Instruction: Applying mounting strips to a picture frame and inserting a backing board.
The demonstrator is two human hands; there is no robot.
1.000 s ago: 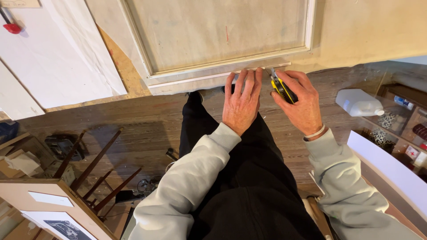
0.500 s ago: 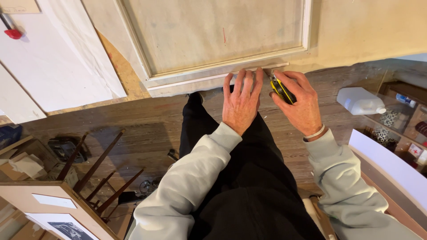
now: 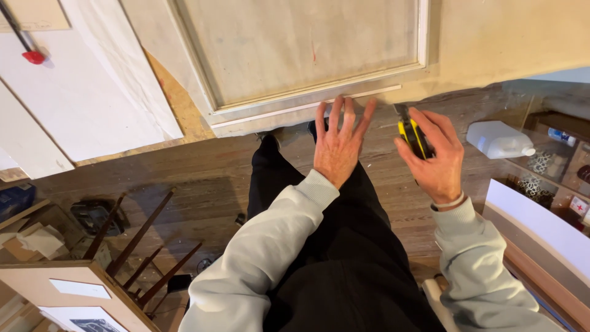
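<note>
Two hands were up at the base of a panelled door, head view only. Left hand (image 3: 337, 146) was flat and open, fingers (image 3: 344, 110) fanned out, fingertips at the white trim strip (image 3: 307, 106) that ran along the bottom edge of the door's recessed panel (image 3: 301, 49). It held nothing; I couldn't tell whether the tips actually pressed the strip or sat just short of it.

Right hand (image 3: 435, 158) was closed around a yellow-and-black utility knife (image 3: 410, 134), thumb and fingers wrapped on the body, nose of the knife pointing up toward the door's lower right corner. The knife tip was near the end of the trim strip but not on it. Blade state was too small to read.

Both arms wore light grey sweatshirt sleeves (image 3: 264, 258); black trousers (image 3: 344, 270) filled the middle of the view, with one dark shoe (image 3: 268, 142) at the door's foot. The floor was dark wooden boards (image 3: 196, 178).

Right of the knife hand, a white plastic jug (image 3: 499, 139) lay on its side, well apart from the knife. A white board (image 3: 541, 221) leaned at the right edge. Lower left held dark wooden chair legs (image 3: 144, 240) and a framed panel (image 3: 67, 289). A red-tipped tool (image 3: 32, 56) hung on a white sheet at upper left.
</note>
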